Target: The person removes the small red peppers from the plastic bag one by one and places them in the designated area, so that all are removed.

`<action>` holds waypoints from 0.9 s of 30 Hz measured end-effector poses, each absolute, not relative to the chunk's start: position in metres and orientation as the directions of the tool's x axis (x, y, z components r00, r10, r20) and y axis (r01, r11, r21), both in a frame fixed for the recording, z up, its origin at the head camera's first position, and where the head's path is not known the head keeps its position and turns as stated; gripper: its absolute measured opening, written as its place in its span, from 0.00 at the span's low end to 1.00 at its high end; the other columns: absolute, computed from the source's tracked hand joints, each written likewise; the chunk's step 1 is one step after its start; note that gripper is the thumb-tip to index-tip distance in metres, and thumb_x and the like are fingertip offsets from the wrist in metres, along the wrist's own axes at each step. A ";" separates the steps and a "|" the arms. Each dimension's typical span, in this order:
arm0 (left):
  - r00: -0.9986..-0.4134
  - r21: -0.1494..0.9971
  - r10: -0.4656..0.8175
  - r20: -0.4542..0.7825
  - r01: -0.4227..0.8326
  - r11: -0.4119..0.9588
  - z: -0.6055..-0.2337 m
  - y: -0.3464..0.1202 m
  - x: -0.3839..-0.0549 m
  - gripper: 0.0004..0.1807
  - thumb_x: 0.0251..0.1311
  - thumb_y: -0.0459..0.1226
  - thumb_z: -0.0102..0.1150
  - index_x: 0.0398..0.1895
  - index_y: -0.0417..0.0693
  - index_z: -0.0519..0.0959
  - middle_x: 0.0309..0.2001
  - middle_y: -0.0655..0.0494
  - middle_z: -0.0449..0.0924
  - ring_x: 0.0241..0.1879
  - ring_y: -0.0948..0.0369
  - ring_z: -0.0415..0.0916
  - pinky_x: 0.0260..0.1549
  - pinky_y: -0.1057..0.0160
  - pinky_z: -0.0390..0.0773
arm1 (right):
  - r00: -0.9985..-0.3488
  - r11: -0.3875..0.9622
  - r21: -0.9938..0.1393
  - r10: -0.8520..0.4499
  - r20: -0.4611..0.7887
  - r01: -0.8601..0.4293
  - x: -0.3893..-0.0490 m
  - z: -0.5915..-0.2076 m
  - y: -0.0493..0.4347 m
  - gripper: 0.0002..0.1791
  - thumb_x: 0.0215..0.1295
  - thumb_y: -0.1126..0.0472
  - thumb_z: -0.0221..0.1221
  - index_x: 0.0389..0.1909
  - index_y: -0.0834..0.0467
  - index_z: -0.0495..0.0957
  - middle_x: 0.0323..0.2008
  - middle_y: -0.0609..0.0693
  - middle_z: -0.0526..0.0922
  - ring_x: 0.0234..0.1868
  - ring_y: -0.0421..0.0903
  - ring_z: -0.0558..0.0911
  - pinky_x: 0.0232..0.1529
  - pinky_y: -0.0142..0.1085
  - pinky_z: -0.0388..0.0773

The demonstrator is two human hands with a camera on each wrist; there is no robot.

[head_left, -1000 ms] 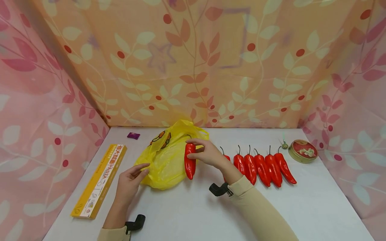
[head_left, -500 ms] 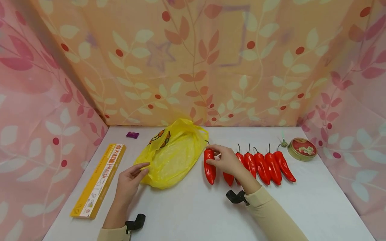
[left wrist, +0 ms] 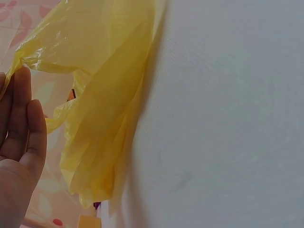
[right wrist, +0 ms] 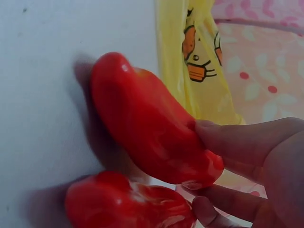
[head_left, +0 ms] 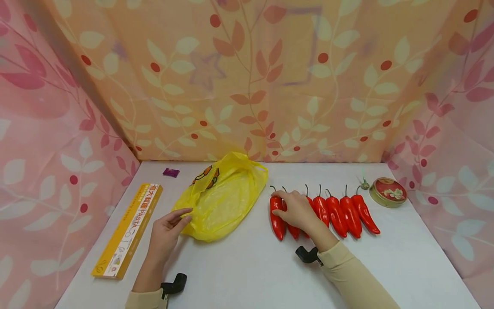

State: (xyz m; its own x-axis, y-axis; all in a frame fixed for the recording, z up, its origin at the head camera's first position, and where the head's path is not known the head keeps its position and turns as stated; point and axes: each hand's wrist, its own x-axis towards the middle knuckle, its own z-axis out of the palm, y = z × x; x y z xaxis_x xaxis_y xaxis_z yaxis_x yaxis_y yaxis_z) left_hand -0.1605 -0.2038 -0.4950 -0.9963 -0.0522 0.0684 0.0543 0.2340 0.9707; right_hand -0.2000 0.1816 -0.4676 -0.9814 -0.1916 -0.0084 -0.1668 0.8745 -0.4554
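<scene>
My right hand [head_left: 295, 210] pinches a glossy red chili pepper [head_left: 277, 221] between thumb and fingers, at the left end of a row of similar peppers [head_left: 337, 216]. In the right wrist view the held pepper [right wrist: 147, 123] slants close over the table, with a second pepper [right wrist: 118, 204] right beside it. My left hand [head_left: 167, 234] holds the near left edge of a yellow plastic bag [head_left: 224, 206], whose mouth stands wide. The left wrist view shows the fingertips [left wrist: 21, 83] at the gathered rim of the bag [left wrist: 104, 95].
A yellow pasta box [head_left: 127, 231] lies at the left. A small purple packet [head_left: 171, 172] is behind it. At the right stand a round red-topped tin [head_left: 388, 192] and a tiny green item [head_left: 364, 184]. Patterned cloth walls [head_left: 247, 86] border the white table [head_left: 247, 274].
My right hand has carried the red chili pepper rightward, away from over the bag's mouth, to the left end of the pepper row. The left hand stays at the bag's edge.
</scene>
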 end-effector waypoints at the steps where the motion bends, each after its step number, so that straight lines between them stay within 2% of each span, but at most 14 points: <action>1: -0.996 0.971 -0.051 0.069 0.055 0.232 -0.495 -0.204 -0.161 0.18 0.67 0.44 0.65 0.54 0.45 0.84 0.54 0.46 0.83 0.44 0.66 0.80 0.46 0.76 0.80 | -0.981 0.879 -0.445 -0.192 -0.006 -0.170 -0.200 -0.469 0.182 0.29 0.60 0.49 0.71 0.63 0.45 0.77 0.50 0.48 0.84 0.49 0.49 0.75 0.50 0.46 0.76; 7: -0.997 0.969 -0.054 0.061 0.046 0.242 -0.495 -0.203 -0.162 0.18 0.67 0.44 0.65 0.55 0.45 0.84 0.54 0.48 0.83 0.44 0.66 0.79 0.47 0.76 0.80 | -0.975 0.905 -0.364 -0.220 0.038 -0.219 -0.202 -0.476 0.184 0.30 0.60 0.49 0.70 0.64 0.49 0.78 0.59 0.53 0.81 0.56 0.54 0.74 0.56 0.52 0.75; 11: -0.997 0.969 -0.053 0.049 0.035 0.244 -0.496 -0.201 -0.159 0.18 0.67 0.43 0.65 0.55 0.45 0.84 0.54 0.48 0.83 0.44 0.67 0.80 0.47 0.77 0.80 | -0.970 0.916 -0.317 -0.236 0.064 -0.244 -0.201 -0.480 0.186 0.26 0.60 0.50 0.70 0.60 0.49 0.81 0.58 0.55 0.79 0.56 0.55 0.74 0.55 0.52 0.75; 16: -0.997 0.970 -0.040 0.063 0.051 0.238 -0.496 -0.202 -0.161 0.18 0.67 0.44 0.65 0.55 0.45 0.84 0.54 0.47 0.83 0.45 0.67 0.80 0.47 0.76 0.80 | -0.971 0.908 -0.345 -0.226 0.077 -0.239 -0.201 -0.479 0.186 0.24 0.60 0.49 0.71 0.57 0.48 0.83 0.56 0.53 0.80 0.55 0.54 0.74 0.55 0.51 0.76; 20: -0.998 0.970 -0.035 0.051 0.041 0.239 -0.496 -0.204 -0.161 0.18 0.67 0.44 0.64 0.56 0.46 0.83 0.55 0.48 0.83 0.46 0.67 0.80 0.48 0.76 0.80 | -0.977 0.891 -0.400 -0.204 0.062 -0.212 -0.195 -0.471 0.187 0.26 0.60 0.49 0.71 0.59 0.48 0.82 0.57 0.54 0.80 0.55 0.53 0.74 0.55 0.52 0.78; 23: -0.998 0.961 -0.061 0.019 0.001 0.276 -0.493 -0.205 -0.158 0.22 0.67 0.47 0.64 0.62 0.54 0.80 0.51 0.49 0.85 0.42 0.65 0.79 0.43 0.76 0.80 | -0.978 0.867 -0.453 -0.197 0.070 -0.207 -0.189 -0.462 0.190 0.26 0.61 0.50 0.71 0.60 0.49 0.81 0.58 0.54 0.80 0.57 0.55 0.75 0.55 0.56 0.79; 27: -0.993 0.917 -0.114 -0.034 -0.077 0.392 -0.482 -0.207 -0.150 0.31 0.66 0.55 0.62 0.72 0.69 0.69 0.47 0.52 0.87 0.42 0.60 0.79 0.40 0.75 0.80 | -0.972 0.825 -0.515 -0.201 0.119 -0.234 -0.178 -0.450 0.201 0.24 0.61 0.51 0.70 0.59 0.49 0.81 0.59 0.53 0.80 0.61 0.56 0.76 0.57 0.58 0.78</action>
